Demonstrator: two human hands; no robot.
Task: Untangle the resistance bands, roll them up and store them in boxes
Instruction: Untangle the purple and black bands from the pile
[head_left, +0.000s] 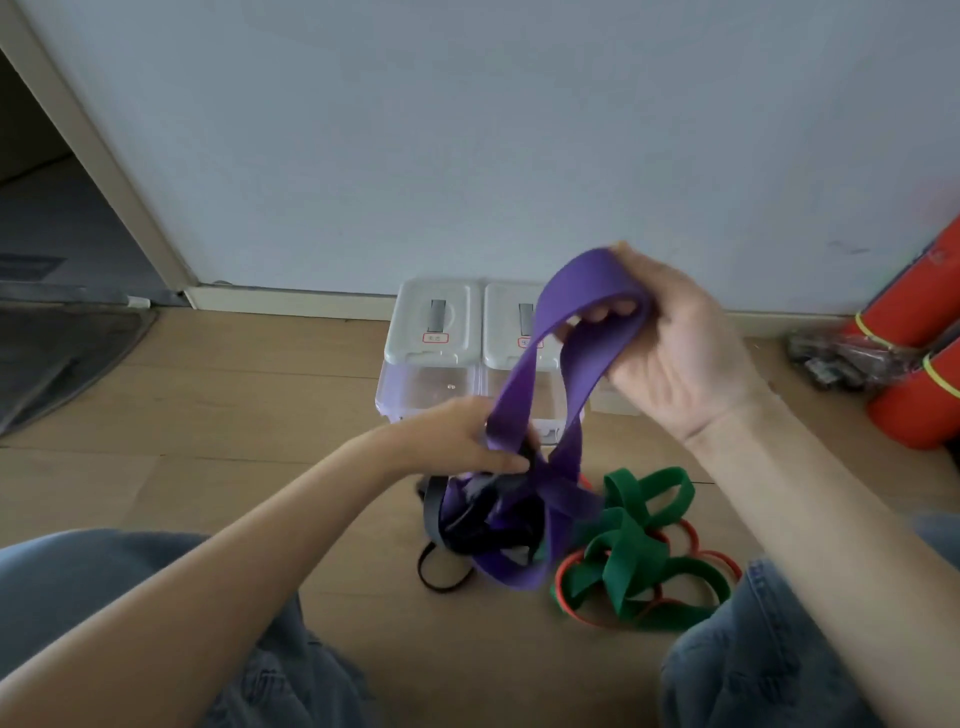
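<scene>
1. At the far left, a dark doorway (47, 171) and a grey mat (62, 353) on the wooden floor (234, 395) are seen.
2. A denim-clad left knee (104, 566) is visible at the lower left, with the bare left forearm reaching forward above it.
3. The left hand (467, 441) is held low over the tangle; a strand of the purple band (540, 415) is pinched between its thumb and fingers, just above the knot.
4. Two clear boxes with white lids are stood side by side against the wall: the left box (434, 338) and the right box (511, 322), the latter partly hidden behind the purple band. Both lids are closed.
5. A black band (447, 571) is lain on the floor below the left hand, tangled with the lower part of the purple band.
6. The purple band is stretched upward from the tangle as a loop, in front of the boxes.
7. The right hand (675, 353) is raised higher than the left; the top of the purple loop is grasped by its curled fingers.
8. A green band (639, 551) is heaped on the floor to the right of the purple one, lying over a thin red band (566, 597).
9. At the far right, rolled red mats (914, 332) are leaned by the wall, beside a clear plastic bag (831, 358).
</scene>
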